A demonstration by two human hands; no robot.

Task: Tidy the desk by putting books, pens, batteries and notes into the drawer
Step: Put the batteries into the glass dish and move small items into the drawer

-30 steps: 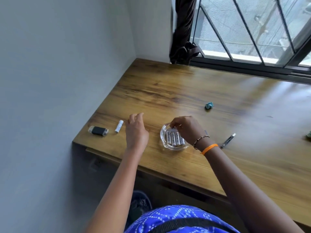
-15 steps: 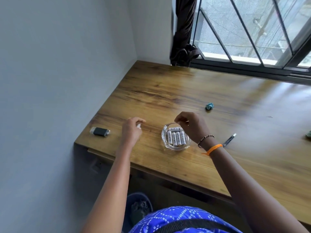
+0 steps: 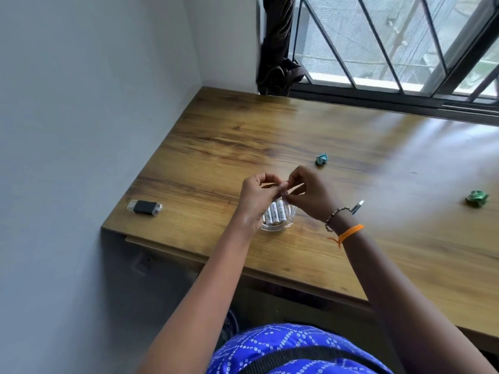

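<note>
Wooden desk (image 3: 337, 147) set into a corner, grey wall on the left, barred window (image 3: 391, 41) along the far edge with a dark cloth (image 3: 278, 49) bunched at its left end.

Both hands are raised together over a clear glass dish (image 3: 278, 225) near the front edge of the desk. White AA batteries (image 3: 275, 213) lie side by side in the dish; three can be counted, and any others are hidden by the hands.

Left hand (image 3: 256, 198): fingers curled inward, thumb and forefinger pinched narrow at the point where the hands meet. Right hand (image 3: 307, 193): fingers likewise curled and pinched narrow, fingertips touching those of the left hand. Whether a small item is held between them cannot be told; the contact point is blurred. A beaded bracelet (image 3: 333, 215) and an orange band (image 3: 348, 233) sit on the right wrist.

Other items on the desk:
- black USB flash drive with clear cap (image 3: 145, 207), near the left front corner, well apart from the dish;
- pen (image 3: 357, 206), lying just beyond the right wrist, partly hidden;
- crumpled blue-green note (image 3: 322, 159), beyond the hands;
- crumpled green note (image 3: 477, 197), far right.

A blue patterned garment (image 3: 283, 349) shows at the bottom of the view.
</note>
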